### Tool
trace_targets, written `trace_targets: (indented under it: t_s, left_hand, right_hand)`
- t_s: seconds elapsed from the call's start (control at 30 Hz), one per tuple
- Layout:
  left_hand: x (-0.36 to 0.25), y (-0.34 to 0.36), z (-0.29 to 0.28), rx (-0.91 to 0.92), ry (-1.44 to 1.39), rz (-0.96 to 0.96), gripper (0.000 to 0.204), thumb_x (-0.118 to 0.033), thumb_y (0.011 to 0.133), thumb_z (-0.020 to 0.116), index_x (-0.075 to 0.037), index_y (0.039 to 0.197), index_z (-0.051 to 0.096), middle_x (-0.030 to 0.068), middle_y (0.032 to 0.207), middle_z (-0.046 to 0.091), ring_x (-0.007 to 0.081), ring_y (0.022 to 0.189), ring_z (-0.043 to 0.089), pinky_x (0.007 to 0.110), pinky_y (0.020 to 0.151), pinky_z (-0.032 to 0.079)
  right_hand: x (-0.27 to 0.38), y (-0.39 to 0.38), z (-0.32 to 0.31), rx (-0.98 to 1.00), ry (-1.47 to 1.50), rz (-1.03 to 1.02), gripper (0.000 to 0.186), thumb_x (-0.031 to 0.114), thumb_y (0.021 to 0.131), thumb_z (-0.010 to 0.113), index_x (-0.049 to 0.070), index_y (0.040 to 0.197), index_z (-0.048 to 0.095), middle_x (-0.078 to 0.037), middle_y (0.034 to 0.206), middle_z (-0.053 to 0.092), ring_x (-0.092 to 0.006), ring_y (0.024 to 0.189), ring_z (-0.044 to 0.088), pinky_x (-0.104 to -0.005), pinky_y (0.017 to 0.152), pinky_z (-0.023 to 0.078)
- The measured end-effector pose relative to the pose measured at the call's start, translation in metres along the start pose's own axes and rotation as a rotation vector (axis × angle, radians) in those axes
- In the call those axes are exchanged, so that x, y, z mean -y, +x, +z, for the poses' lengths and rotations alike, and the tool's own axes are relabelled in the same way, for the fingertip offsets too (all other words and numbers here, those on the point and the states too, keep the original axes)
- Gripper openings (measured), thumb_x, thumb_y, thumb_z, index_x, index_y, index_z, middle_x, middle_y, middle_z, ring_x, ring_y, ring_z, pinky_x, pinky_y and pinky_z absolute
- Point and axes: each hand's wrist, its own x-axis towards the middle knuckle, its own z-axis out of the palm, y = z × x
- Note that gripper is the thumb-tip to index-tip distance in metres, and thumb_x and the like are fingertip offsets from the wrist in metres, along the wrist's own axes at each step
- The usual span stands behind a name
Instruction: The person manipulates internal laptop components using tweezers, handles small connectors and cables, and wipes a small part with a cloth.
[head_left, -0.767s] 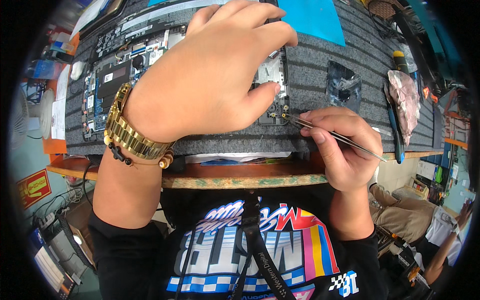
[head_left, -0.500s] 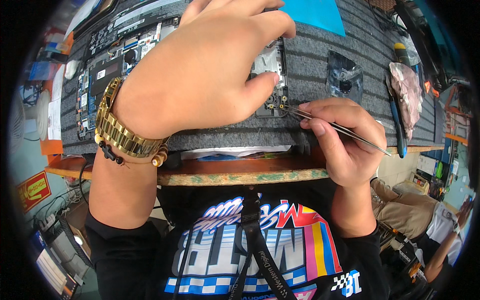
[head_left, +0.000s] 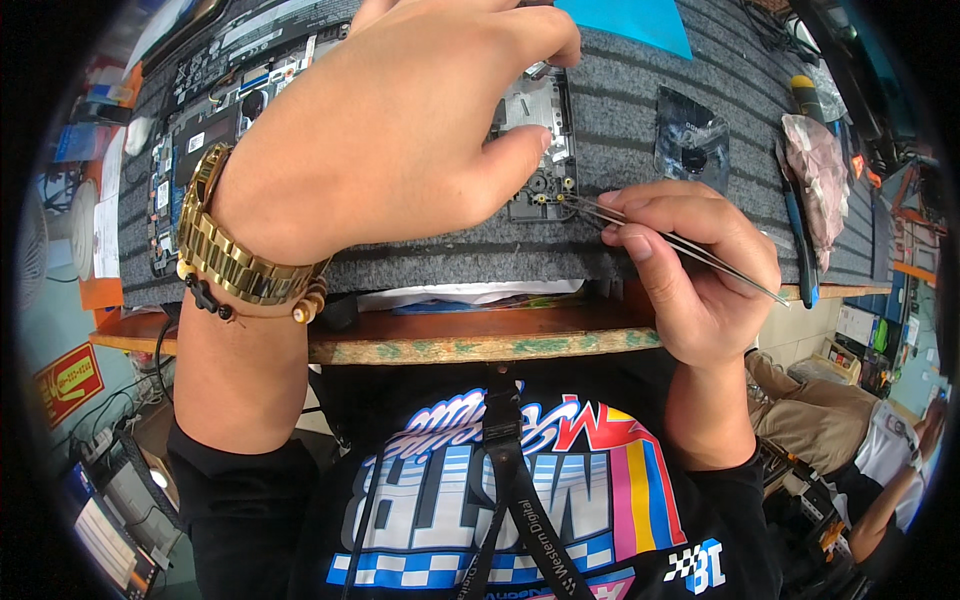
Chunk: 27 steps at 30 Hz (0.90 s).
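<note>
Tweezers (head_left: 712, 261) were pinched in the right hand (head_left: 690, 300), long axis slanted, tips pointed up-left at an opened laptop's corner (head_left: 545, 200), left hand (head_left: 400, 130) spread wide overhead.

Tweezers (head_left: 700, 255): smooth metal
Watch (head_left: 235, 262): polished metal
Mat (head_left: 622, 140): matt cloth (ribbed, rough-looking)
Table edge (head_left: 480, 349): wood
Pouch (head_left: 690, 132): glossy plastic

Opened laptop (head_left: 533, 110), tweezers (head_left: 720, 266) and right hand (head_left: 706, 292) higher in view than before, with less blue sheet (head_left: 635, 22) visible.
</note>
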Motion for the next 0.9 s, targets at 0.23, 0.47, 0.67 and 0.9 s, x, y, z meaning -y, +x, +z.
trace_targets:
  t_s: [0.23,0.47,0.67,0.9]
  left_hand:
    - [0.005,-0.002,0.004,-0.042,-0.009,0.021,0.045,-0.022,0.092,0.075,0.004,0.128,0.067,0.0315,0.148,0.057,0.0489,0.141,0.053,0.056,0.120,0.040]
    - [0.002,0.000,0.002,-0.003,0.067,-0.007,0.044,-0.022,0.092,0.074,0.003,0.128,0.067,0.0325,0.148,0.057,0.0496,0.141,0.052,0.057,0.120,0.040]
    - [0.001,-0.003,0.001,-0.050,0.031,0.021,0.044,-0.021,0.092,0.074,0.003,0.128,0.067,0.0313,0.147,0.058,0.0484,0.140,0.053,0.056,0.119,0.040]
    - [0.003,-0.003,0.003,-0.070,0.006,0.035,0.044,-0.021,0.091,0.075,0.004,0.126,0.067,0.0303,0.145,0.058,0.0467,0.140,0.054,0.054,0.119,0.041]
  right_hand:
    - [0.002,0.000,0.000,0.012,-0.015,-0.010,0.012,-0.008,0.087,0.084,-0.006,0.097,0.076,-0.020,0.094,0.081,-0.0292,0.086,0.080,-0.0348,0.079,0.063]
    - [-0.001,0.001,-0.002,0.020,-0.029,-0.058,0.012,-0.008,0.088,0.084,-0.006,0.097,0.076,-0.020,0.094,0.081,-0.0294,0.086,0.081,-0.0347,0.080,0.063]
    - [0.001,-0.001,-0.001,0.029,-0.028,-0.012,0.012,-0.007,0.089,0.084,-0.006,0.098,0.076,-0.020,0.096,0.082,-0.0291,0.087,0.081,-0.0346,0.080,0.063]
    - [0.001,-0.002,-0.002,0.028,-0.025,-0.005,0.012,-0.007,0.089,0.084,-0.005,0.098,0.077,-0.020,0.096,0.082,-0.0285,0.088,0.081,-0.0346,0.080,0.063]
